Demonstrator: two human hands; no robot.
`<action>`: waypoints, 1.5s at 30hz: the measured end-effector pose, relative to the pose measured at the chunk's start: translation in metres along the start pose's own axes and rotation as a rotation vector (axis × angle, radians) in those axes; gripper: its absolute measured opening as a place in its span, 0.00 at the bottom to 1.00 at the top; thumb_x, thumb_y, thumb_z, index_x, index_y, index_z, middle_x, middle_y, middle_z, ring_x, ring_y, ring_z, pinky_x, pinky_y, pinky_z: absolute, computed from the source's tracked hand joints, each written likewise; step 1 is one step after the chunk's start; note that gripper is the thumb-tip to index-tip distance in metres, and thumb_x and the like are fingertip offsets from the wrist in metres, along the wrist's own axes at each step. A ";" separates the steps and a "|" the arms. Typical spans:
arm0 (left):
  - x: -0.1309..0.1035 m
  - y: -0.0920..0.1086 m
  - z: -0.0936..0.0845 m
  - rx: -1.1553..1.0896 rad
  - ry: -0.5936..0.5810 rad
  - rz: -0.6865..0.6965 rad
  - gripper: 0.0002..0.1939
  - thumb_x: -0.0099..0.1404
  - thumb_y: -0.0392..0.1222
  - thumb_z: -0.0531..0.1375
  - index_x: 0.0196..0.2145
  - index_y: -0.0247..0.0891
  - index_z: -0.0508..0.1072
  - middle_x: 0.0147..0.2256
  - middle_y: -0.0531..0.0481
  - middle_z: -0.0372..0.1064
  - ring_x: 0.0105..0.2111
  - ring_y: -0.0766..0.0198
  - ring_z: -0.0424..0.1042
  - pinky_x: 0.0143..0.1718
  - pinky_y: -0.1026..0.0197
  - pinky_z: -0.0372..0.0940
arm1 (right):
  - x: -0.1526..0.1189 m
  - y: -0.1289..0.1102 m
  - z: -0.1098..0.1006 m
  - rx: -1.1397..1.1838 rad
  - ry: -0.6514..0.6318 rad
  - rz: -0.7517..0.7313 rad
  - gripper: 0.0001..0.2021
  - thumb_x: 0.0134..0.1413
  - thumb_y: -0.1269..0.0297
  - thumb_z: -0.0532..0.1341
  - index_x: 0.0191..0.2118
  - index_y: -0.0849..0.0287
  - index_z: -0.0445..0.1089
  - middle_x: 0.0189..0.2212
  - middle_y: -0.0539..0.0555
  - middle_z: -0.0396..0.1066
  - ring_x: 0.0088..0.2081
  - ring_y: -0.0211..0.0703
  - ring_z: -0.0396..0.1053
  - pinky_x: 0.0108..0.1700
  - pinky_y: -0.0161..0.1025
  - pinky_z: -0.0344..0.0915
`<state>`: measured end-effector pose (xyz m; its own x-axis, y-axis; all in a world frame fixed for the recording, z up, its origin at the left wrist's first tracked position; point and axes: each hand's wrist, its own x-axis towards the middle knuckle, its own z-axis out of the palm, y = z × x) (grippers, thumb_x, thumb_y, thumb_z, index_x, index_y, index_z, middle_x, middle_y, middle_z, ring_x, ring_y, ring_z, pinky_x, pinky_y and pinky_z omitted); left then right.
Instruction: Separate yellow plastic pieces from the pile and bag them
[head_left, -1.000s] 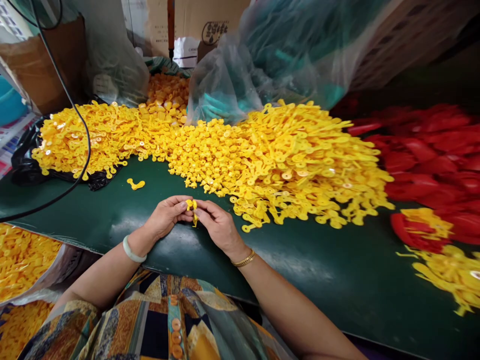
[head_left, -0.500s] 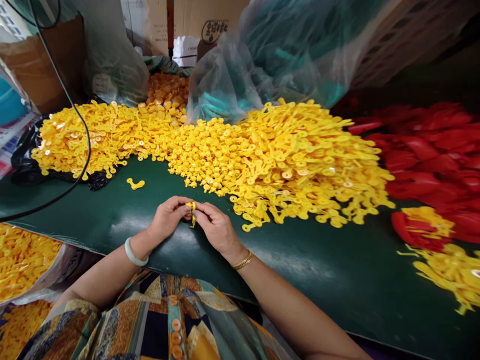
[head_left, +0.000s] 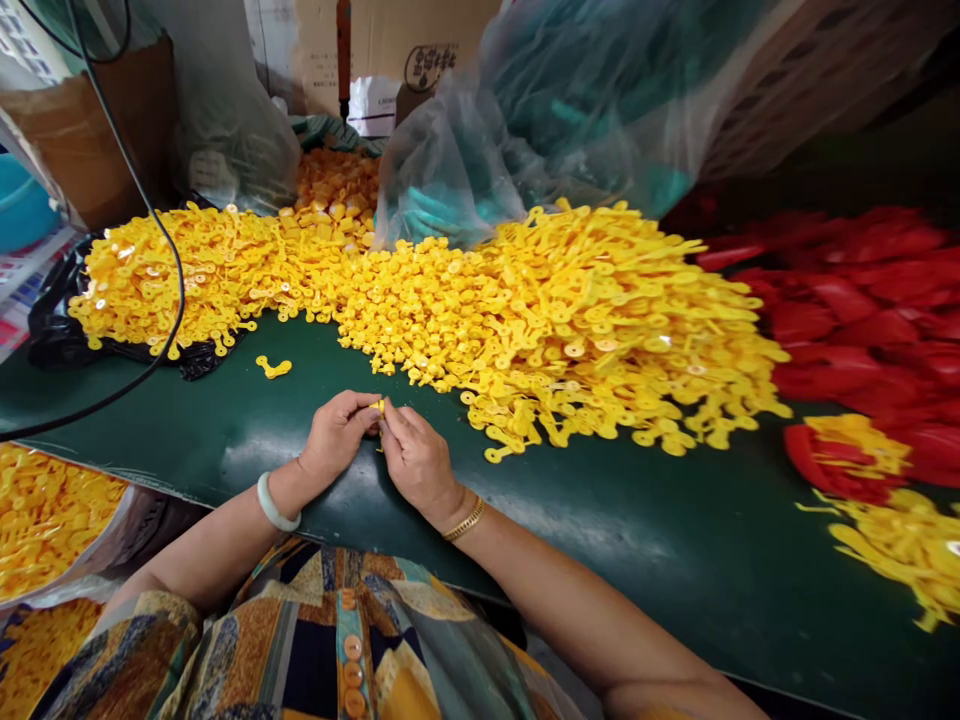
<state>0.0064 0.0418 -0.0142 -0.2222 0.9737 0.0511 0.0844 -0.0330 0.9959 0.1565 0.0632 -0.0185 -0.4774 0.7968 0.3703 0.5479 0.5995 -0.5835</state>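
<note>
Small yellow plastic pieces [head_left: 377,406] are pinched between the fingertips of both hands, low over the green table [head_left: 262,440]. My left hand [head_left: 335,433] is closed on them from the left, thumb against the fingers. From the right, my right hand [head_left: 421,467] closes on them too, its fingers hiding most of what is held. A single bent yellow strap with round ends [head_left: 274,368] lies on the table beyond my left hand. Just past my right hand spreads a heap of small yellow knobs [head_left: 409,310], merging into a pile of yellow straps [head_left: 600,330].
More yellow straps [head_left: 172,270] lie on black plastic at the left, where a black cable [head_left: 178,270] loops over. Red parts [head_left: 862,330] are heaped at the right. Clear plastic bags [head_left: 450,170] stand behind. A sack of yellow parts [head_left: 52,520] sits below the table edge.
My right hand has shifted slightly left, closer to my left hand, and its fingers now cover more of the yellow pieces. The loose strap lies unmoved on the table.
</note>
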 end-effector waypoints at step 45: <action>0.037 0.018 -0.115 1.254 -0.118 0.329 0.19 0.67 0.37 0.56 0.55 0.35 0.69 0.54 0.36 0.66 0.56 0.47 0.63 0.59 0.42 0.56 | 0.023 0.011 -0.020 0.967 -0.396 0.659 0.17 0.47 0.53 0.67 0.40 0.59 0.74 0.28 0.49 0.71 0.25 0.35 0.67 0.26 0.35 0.66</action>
<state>-0.1120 0.0509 0.0142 0.0635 0.9762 0.2073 0.9771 -0.1031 0.1863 0.1652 0.0898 -0.0015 -0.5701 0.7466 -0.3429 0.1101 -0.3442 -0.9324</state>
